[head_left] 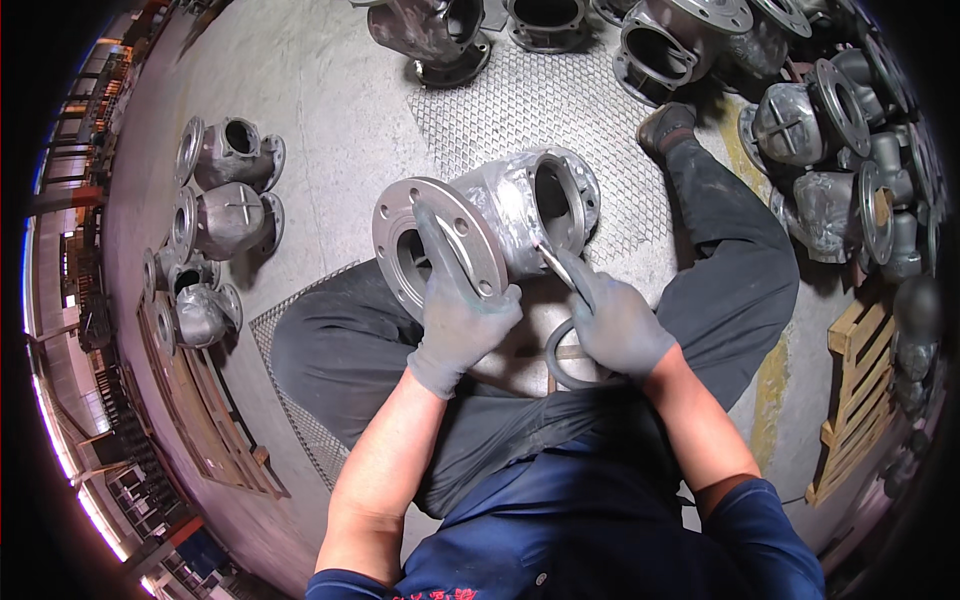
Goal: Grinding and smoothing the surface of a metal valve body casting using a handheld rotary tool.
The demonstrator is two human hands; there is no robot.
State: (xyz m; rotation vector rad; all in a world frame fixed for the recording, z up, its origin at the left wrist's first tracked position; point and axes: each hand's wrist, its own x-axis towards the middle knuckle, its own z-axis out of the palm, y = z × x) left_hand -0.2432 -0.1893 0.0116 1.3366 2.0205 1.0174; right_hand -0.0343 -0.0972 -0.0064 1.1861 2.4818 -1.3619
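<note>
A grey cast-metal flanged valve body [500, 215] lies tilted between my legs, its round bolt-holed flange toward the left. My gloved left hand [455, 310] grips that flange, fingers stretched over its face and thumb at the lower right rim. In my gloved right hand [620, 318] is a slim, pen-shaped metal tool [560, 265]. Its tip meets or nearly meets the casting beside the rim of the oval opening; actual contact I cannot tell. Below that hand curves a dark hose [555, 365]; where it joins the tool is hidden.
Several similar castings [230, 215] stand on the floor at the left, and more [800, 125] crowd the right. Another casting [425, 35] sits at the far edge. Wooden pallets [855, 385] lie at both sides. Diamond-patterned metal plate [540, 105] covers part of the floor.
</note>
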